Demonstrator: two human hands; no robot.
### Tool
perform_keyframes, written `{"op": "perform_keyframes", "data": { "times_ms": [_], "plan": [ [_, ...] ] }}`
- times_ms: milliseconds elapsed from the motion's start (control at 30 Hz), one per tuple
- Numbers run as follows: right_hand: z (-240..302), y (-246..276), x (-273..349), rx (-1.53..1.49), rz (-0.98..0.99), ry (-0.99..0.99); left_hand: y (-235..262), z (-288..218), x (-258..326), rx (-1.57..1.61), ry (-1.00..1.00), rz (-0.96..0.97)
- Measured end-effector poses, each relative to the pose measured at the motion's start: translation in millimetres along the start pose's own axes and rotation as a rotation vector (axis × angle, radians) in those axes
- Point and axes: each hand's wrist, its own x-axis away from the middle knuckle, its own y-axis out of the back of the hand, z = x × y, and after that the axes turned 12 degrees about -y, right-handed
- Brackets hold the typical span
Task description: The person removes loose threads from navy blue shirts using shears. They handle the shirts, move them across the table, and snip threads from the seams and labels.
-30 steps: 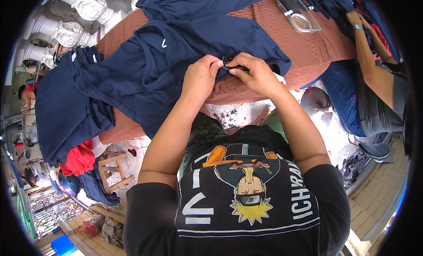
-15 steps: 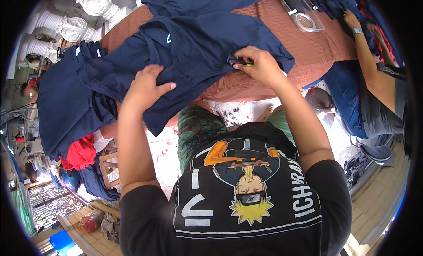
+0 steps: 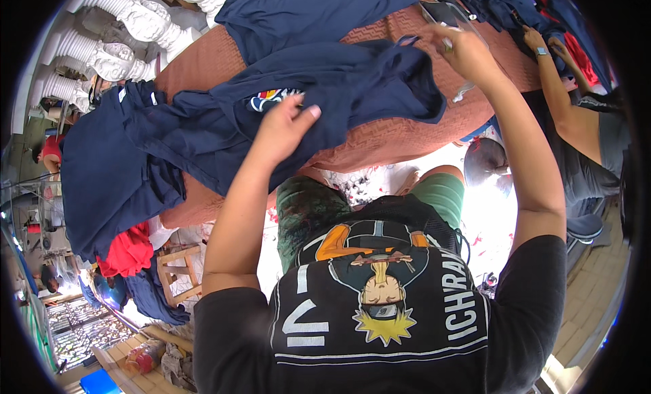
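A navy shirt (image 3: 352,89) with a small coloured print lies spread on a table under a rust-orange cloth (image 3: 407,133). My left hand (image 3: 281,129) rests on the shirt's near part and gathers its fabric just below the print. My right hand (image 3: 464,51) is stretched out past the shirt's far right corner, beside a clear tray (image 3: 444,14). I see that hand from the back with its fingers curled, so whatever is in it stays hidden. A second navy shirt (image 3: 305,14) lies farther back.
More navy shirts (image 3: 102,184) hang over the table's left edge above a red garment (image 3: 125,248) and a wooden stool (image 3: 176,272). White balusters (image 3: 115,55) stand at the upper left. Another person's arm (image 3: 563,102) reaches onto the table at the right.
My right hand has left the shirt's edge and moved up and right toward the tray. My left hand has shifted along the shirt, and the fabric now shows its print.
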Motion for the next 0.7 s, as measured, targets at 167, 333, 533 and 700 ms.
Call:
{"op": "perform_keyframes", "data": {
  "times_ms": [167, 333, 533, 700],
  "plan": [
    [-41.0, 7.5, -4.6, -0.27, 0.247, -0.059, 5.6, 10.3, 9.1, 0.114, -0.055, -0.161],
    [4.8, -3.8, 25.6, -0.558, 0.445, -0.138, 5.1, -33.1, -5.8, -0.013, -0.212, -0.161],
    [59.7, -59.8, 46.0, -0.654, 0.463, -0.203, -34.3, -37.9, -42.5, -0.201, -0.409, -0.075],
    [89.6, -80.0, 48.6, -0.665, 0.449, -0.447, -51.8, -35.4, -49.8, -0.111, -0.324, -0.082]
  ]
}}
